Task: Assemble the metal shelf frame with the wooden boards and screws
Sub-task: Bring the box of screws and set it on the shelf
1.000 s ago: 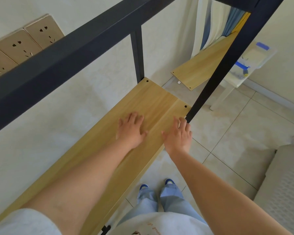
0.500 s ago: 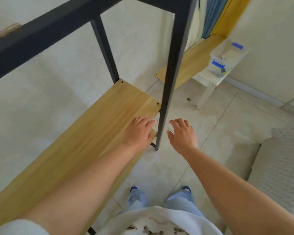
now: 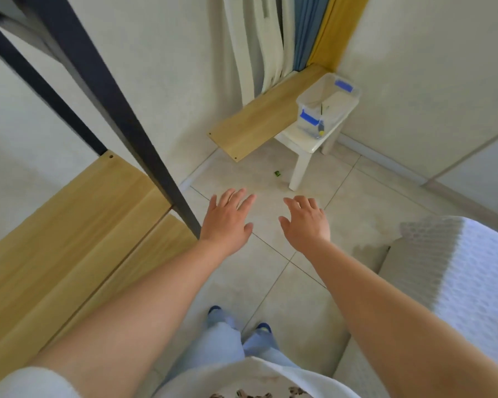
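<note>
The black metal shelf frame (image 3: 121, 122) stands at the left, with a light wooden board (image 3: 78, 214) lying in it; a screw hole shows at the board's far corner. My left hand (image 3: 227, 219) hovers over the floor just right of the frame's front post, fingers straight, holding nothing. My right hand (image 3: 306, 222) floats beside it, fingers relaxed and empty. A second wooden board (image 3: 259, 119) leans against the far wall. A clear plastic box (image 3: 325, 107) with blue latches sits on a white stool (image 3: 305, 142); a screwdriver lies in it.
A small green object (image 3: 277, 173) lies on the tiled floor near the stool. A white quilted cushion or mattress (image 3: 457, 268) fills the right side. Curtains (image 3: 285, 38) hang in the far corner. My feet (image 3: 239, 320) stand on the tiles below.
Both hands have come off the board in the frame and moved right, out past the front post. My view has swung right toward the stool and the leaning board.
</note>
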